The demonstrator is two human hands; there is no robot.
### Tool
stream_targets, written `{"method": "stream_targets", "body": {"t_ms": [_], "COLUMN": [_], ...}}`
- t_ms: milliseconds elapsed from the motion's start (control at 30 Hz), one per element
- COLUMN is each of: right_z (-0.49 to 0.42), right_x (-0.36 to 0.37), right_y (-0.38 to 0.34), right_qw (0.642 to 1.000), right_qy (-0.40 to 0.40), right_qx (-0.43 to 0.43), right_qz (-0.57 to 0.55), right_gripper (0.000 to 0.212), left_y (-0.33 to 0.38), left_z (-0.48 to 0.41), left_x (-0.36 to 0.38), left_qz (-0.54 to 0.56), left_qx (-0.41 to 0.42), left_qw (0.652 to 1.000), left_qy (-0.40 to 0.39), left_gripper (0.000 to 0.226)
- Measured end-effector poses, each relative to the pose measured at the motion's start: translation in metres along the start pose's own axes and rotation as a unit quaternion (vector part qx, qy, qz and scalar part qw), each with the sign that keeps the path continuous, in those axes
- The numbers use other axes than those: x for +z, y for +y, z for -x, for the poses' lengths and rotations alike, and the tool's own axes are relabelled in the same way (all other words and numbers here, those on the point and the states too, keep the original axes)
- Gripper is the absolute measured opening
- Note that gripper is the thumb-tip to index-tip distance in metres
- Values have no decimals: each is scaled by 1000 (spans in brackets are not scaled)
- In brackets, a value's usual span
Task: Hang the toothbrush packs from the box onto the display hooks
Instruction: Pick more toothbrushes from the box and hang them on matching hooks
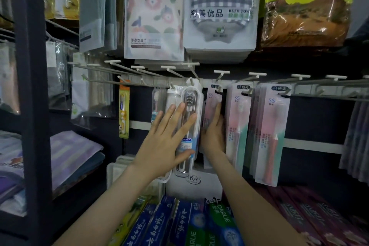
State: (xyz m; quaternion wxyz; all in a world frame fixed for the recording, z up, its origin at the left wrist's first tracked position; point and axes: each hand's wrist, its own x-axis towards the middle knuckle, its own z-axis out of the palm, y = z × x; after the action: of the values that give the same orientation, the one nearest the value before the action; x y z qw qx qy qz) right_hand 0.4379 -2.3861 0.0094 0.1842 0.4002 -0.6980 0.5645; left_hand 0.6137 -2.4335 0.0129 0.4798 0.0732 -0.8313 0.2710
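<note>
Overhead, crowding the top row: a floral towel pack point(153, 16), a checked bath towel pack point(219, 6) in glossy film, and a yellow-green plastic bag point(307, 6) at the far right. Just beneath, a line of white wire display hooks point(151, 72), each capped with a flat label tab; several on the left bare, those on the right loaded.

Left of the work: a narrow yellow carded pack point(124, 112) hanging alone, a dark upright shelf post point(32, 106), and folded striped towels point(73, 150) on a shelf behind it. Down below: a white carton point(195, 185) with a round printed mark, then rows of blue and green toothpaste boxes point(199, 225), with maroon boxes point(309, 215) beside them.

On a middle hook, upright: the clear toothbrush pack point(189, 99), a long rounded case of hard see-through plastic with a white rim, bristle head up, blue label low down. More white-rimmed packs of the same shape close behind it and just to its left.

Left hand point(167, 138) laid flat on the front of that pack, fingers straight and fanned wide, covering its middle; fingertips just short of the bristle head, thumb across the label.

Right hand point(214, 132) edge-on at the pack's right side, wedged between it and the pink toothbrush packs point(237, 126); fingers straight, close together, pointing up along a pink card. Thumb out of sight.

Pink packs flat and card-backed, with clear blisters over pink and mint handles, hanging in three close bunches.
</note>
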Motion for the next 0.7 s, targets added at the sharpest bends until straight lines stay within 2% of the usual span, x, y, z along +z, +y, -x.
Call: {"method": "stream_targets", "body": {"t_ms": [167,233,300,433,533,633,700], "right_z": [8,24,46,71,74,74,69], "right_x": [5,8,11,12,16,17,22], "right_y": [15,28,45,65,72,74,74], "right_qw": [997,999,998,985,978,964,967], "right_qy": [-2,4,3,-64,-79,-122,-94], "right_qx": [31,48,57,155,194,231,227], "right_qz": [-76,-22,29,47,24,51,68], "right_gripper": [93,89,94,91,86,66,66], "left_y": [2,5,12,30,36,36,35], "left_z": [3,9,19,44,54,54,54], "left_x": [4,5,8,18,26,29,29], "left_qz": [8,8,13,16,13,15,14], "left_qx": [-1,-11,-27,-38,-43,-45,-47], "left_qw": [1000,1000,999,999,999,999,999], "left_qy": [2,7,18,12,0,4,6], "left_gripper": [75,71,67,64,67,67,67]}}
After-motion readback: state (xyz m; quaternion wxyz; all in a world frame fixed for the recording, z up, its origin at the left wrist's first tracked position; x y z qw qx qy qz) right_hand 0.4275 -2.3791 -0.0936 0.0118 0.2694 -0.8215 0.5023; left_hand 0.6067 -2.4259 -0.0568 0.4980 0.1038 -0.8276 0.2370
